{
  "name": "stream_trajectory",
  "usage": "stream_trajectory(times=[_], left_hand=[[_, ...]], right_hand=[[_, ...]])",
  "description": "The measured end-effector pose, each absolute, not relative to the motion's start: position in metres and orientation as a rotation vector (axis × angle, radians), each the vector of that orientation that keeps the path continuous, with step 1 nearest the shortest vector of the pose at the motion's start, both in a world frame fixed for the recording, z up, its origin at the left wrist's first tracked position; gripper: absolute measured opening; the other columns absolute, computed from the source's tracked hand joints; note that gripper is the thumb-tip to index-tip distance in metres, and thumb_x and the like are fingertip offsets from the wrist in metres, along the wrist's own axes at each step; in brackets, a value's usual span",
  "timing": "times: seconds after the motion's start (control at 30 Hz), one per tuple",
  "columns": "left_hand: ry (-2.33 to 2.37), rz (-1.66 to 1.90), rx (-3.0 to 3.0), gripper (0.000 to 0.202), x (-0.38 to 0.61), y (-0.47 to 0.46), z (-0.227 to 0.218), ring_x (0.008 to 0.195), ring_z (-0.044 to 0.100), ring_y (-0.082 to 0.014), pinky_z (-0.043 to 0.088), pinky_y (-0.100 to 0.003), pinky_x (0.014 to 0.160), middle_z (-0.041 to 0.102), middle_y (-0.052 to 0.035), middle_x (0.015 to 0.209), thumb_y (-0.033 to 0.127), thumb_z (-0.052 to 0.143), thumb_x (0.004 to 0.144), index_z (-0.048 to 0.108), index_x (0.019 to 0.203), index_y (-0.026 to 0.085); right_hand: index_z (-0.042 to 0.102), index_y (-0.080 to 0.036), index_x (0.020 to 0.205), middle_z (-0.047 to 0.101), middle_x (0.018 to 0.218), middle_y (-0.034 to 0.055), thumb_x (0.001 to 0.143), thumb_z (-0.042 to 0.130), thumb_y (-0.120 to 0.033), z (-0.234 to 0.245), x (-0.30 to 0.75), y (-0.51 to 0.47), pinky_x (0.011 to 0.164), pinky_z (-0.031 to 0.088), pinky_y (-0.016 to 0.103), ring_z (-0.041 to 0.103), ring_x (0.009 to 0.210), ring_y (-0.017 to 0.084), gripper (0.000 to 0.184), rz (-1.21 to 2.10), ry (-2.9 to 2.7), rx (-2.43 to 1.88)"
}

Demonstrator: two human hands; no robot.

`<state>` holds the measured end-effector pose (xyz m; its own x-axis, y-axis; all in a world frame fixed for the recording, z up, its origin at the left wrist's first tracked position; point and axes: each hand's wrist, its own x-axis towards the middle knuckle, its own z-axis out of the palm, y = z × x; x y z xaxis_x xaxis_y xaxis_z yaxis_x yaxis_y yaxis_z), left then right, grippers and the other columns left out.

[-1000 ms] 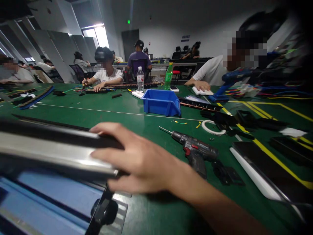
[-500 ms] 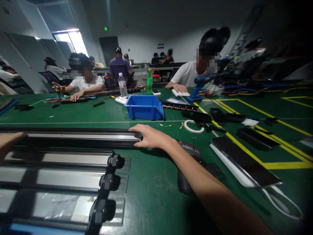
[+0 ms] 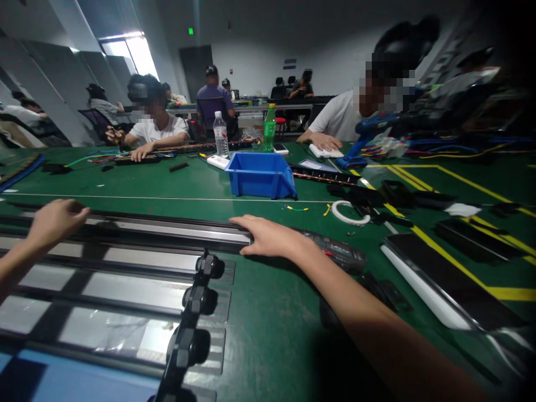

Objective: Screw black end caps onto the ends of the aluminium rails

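My right hand (image 3: 270, 237) lies flat, fingers stretched, on the right end of a long black and silver metal rail (image 3: 167, 230) that runs across the green table (image 3: 268, 312). My left hand (image 3: 56, 219) rests on the same rail further left, fingers curled over its far edge. More silver rails (image 3: 104, 290) lie in front, held by a black clamp bar with round knobs (image 3: 196, 304). A dark cordless drill (image 3: 339, 254) lies just behind my right wrist, partly hidden by the arm.
A blue plastic bin (image 3: 262, 176) stands mid-table with two bottles (image 3: 220, 134) behind it. A white tape ring (image 3: 347, 215), black parts and a white-edged black panel (image 3: 444, 279) lie to the right. Other people sit working at the far side.
The rail went from held close to the camera to lying on the table. My left hand came into view and settled on the rail. My right hand stays on its right end.
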<state>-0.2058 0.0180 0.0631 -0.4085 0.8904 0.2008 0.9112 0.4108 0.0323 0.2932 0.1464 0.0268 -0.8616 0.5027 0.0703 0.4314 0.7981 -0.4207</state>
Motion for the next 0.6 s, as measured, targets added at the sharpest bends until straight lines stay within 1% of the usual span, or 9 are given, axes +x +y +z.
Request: stream_trajectory(times=[0.03, 0.07, 0.1, 0.17, 0.23, 0.27, 0.4, 0.5, 0.6], left_hand=[[-2.513, -0.204, -1.646, 0.064, -0.205, 0.018, 0.054, 0.083, 0.066, -0.0238, 0.047, -0.027, 0.077, 0.077, -0.0082, 0.092, 0.064, 0.042, 0.091, 0.069, 0.106, 0.008], [-2.496, -0.233, -1.813, 0.068, -0.202, 0.018, 0.044, 0.088, 0.067, -0.0256, 0.048, -0.028, 0.080, 0.076, -0.0101, 0.105, 0.066, 0.041, 0.091, 0.068, 0.115, 0.009], [-2.471, -0.250, -1.945, 0.070, -0.197, 0.017, 0.034, 0.092, 0.068, -0.0259, 0.049, -0.029, 0.083, 0.075, -0.0095, 0.114, 0.070, 0.041, 0.091, 0.069, 0.118, 0.012], [-2.437, -0.246, -2.139, 0.071, -0.188, 0.016, 0.016, 0.103, 0.069, -0.0262, 0.050, -0.027, 0.090, 0.074, -0.0079, 0.120, 0.074, 0.040, 0.090, 0.072, 0.118, 0.017], [-2.421, -0.275, -2.177, 0.074, -0.182, 0.016, 0.002, 0.111, 0.067, -0.0277, 0.048, -0.028, 0.096, 0.073, -0.0102, 0.124, 0.075, 0.038, 0.091, 0.072, 0.119, 0.015], [-2.421, -0.291, -2.164, 0.075, -0.181, 0.016, -0.003, 0.113, 0.066, -0.0287, 0.048, -0.029, 0.098, 0.073, -0.0116, 0.125, 0.075, 0.037, 0.092, 0.072, 0.120, 0.014], [-2.447, -0.310, -2.077, 0.076, -0.190, 0.017, -0.010, 0.114, 0.066, -0.0310, 0.047, -0.031, 0.097, 0.073, -0.0121, 0.124, 0.076, 0.039, 0.091, 0.073, 0.120, 0.014], [-2.503, -0.272, -1.979, 0.077, -0.201, 0.016, -0.012, 0.112, 0.067, -0.0334, 0.047, -0.033, 0.095, 0.073, -0.0142, 0.122, 0.074, 0.039, 0.092, 0.072, 0.124, 0.012], [-2.565, -0.210, -1.877, 0.077, -0.215, 0.013, -0.012, 0.115, 0.066, -0.0358, 0.047, -0.036, 0.096, 0.072, -0.0167, 0.125, 0.071, 0.038, 0.094, 0.070, 0.129, 0.010]], right_hand=[[0.047, -0.017, 0.149, 0.059, 0.137, 0.0151, 0.079, 0.082, -0.033, 0.031, 0.294, 0.145, 0.105, 0.049, 0.040, 0.060, 0.122, 0.030, 0.080, 0.553, -2.811, -0.800], [0.052, -0.014, 0.144, 0.060, 0.134, 0.0174, 0.077, 0.084, -0.036, 0.036, 0.295, 0.143, 0.103, 0.050, 0.042, 0.061, 0.120, 0.032, 0.077, 0.509, -2.811, -0.880], [0.059, -0.011, 0.136, 0.062, 0.128, 0.0197, 0.076, 0.084, -0.040, 0.040, 0.296, 0.142, 0.099, 0.052, 0.045, 0.064, 0.115, 0.035, 0.072, 0.470, -2.812, -0.969], [0.071, -0.007, 0.113, 0.069, 0.109, 0.0213, 0.077, 0.081, -0.045, 0.048, 0.296, 0.136, 0.085, 0.055, 0.047, 0.069, 0.099, 0.037, 0.053, 0.420, -2.830, -1.139], [0.076, -0.008, 0.095, 0.072, 0.091, 0.0194, 0.083, 0.075, -0.045, 0.054, 0.293, 0.129, 0.074, 0.055, 0.044, 0.072, 0.084, 0.036, 0.039, 0.396, -2.867, -1.240], [0.076, -0.010, 0.091, 0.073, 0.088, 0.0185, 0.085, 0.073, -0.043, 0.056, 0.291, 0.125, 0.072, 0.054, 0.042, 0.072, 0.082, 0.034, 0.034, 0.385, -2.887, -1.255], [0.077, -0.012, 0.092, 0.075, 0.093, 0.0177, 0.089, 0.069, -0.037, 0.051, 0.280, 0.114, 0.073, 0.051, 0.037, 0.073, 0.087, 0.032, 0.025, 0.335, -2.915, -1.207], [0.076, -0.013, 0.087, 0.076, 0.090, 0.0168, 0.091, 0.066, -0.039, 0.040, 0.272, 0.113, 0.069, 0.047, 0.033, 0.072, 0.084, 0.029, 0.028, 0.357, -2.861, -1.180], [0.074, -0.013, 0.082, 0.075, 0.085, 0.0137, 0.094, 0.062, -0.040, 0.028, 0.264, 0.114, 0.064, 0.043, 0.030, 0.069, 0.077, 0.023, 0.031, 0.464, -2.807, -1.104]])
